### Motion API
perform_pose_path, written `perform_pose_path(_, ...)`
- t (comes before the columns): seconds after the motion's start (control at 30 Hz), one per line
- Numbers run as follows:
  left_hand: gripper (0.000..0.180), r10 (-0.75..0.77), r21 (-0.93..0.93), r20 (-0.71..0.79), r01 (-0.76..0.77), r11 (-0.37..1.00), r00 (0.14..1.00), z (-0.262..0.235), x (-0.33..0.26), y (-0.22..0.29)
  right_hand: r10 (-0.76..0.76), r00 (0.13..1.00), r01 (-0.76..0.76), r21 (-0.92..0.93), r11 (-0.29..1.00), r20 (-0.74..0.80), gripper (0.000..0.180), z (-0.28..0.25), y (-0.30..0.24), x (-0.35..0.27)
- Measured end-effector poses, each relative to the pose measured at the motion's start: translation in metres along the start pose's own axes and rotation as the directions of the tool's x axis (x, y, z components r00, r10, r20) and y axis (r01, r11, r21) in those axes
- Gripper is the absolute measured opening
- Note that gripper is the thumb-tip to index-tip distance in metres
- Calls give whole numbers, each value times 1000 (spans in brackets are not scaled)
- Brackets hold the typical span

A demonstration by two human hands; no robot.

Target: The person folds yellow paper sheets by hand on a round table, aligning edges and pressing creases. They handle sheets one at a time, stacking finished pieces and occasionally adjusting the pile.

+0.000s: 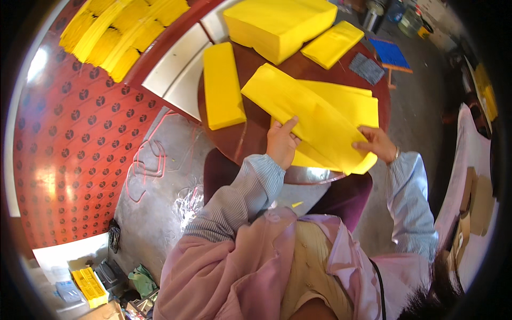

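Note:
Both my hands are on a long folded yellow sheet, held slantwise over the round table. My left hand grips its near edge, thumb on top and the other fingers partly hidden below. At its right end, my right hand pinches the sheet between thumb and fingers. More yellow sheets lie beneath it on the tabletop; whether they are joined to it I cannot tell. Left of these is a narrow yellow stack.
On the dark red round table also stand a large yellow block of sheets, a smaller folded stack and a grey-blue cloth. A red patterned surface with bundled yellow pieces is at left. A blue-topped stool is beyond right.

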State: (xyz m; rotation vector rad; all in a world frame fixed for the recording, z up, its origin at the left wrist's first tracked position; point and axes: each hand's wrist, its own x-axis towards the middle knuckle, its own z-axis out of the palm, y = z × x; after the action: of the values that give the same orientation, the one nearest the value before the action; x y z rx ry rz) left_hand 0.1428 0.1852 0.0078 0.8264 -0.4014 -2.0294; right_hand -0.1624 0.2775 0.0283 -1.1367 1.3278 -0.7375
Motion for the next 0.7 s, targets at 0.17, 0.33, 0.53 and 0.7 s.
perform_pose_path(0.17,35,49,147,117,-66,987,992,-21,4,72,-79,995,88,-140,986,66,31,57,-28,21)
perform_pose_path(0.33,41,75,408,264,-182,895,962,-51,45,184,-22,977,11,55,998,212,41,129,-66,87)
perform_pose_path(0.53,45,62,578,214,-178,797,975,-75,132,306,-213,977,179,462,868,22,41,216,-110,195)
perform_pose_path(0.7,46,10,632,99,-71,772,995,-139,220,306,29,999,-19,341,940,-25,38,237,-95,270)
